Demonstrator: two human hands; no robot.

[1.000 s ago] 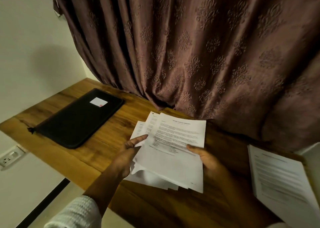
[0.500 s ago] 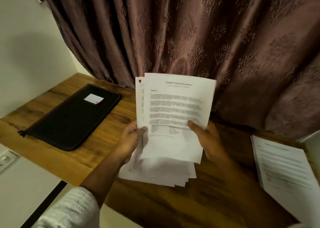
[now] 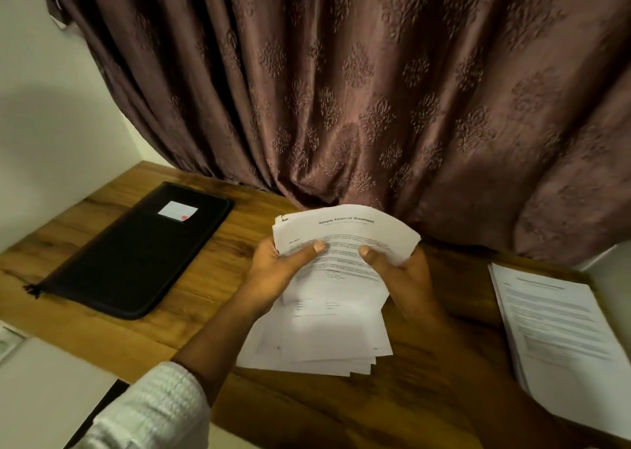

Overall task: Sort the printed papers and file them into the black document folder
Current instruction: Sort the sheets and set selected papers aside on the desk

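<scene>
I hold a stack of printed papers [image 3: 345, 240] above the wooden desk [image 3: 218, 298], its top sheet headed "Sample Financial Statement" and bowed upward. My left hand [image 3: 276, 274] grips the stack's left edge with the thumb on top. At the right edge my right hand [image 3: 403, 278] grips it the same way. The lower sheets [image 3: 327, 342] fan out below my hands over the desk. The black document folder [image 3: 136, 250] lies closed on the desk to the left, with a white label near its far end.
A second pile of printed sheets [image 3: 560, 339] lies at the desk's right edge. A brown patterned curtain [image 3: 375, 90] hangs right behind the desk. A white wall [image 3: 51, 114] bounds the left side.
The papers were lifted off the desk, held upright, and have now tipped back down toward the desk, with the top sheets bending between my thumbs.
</scene>
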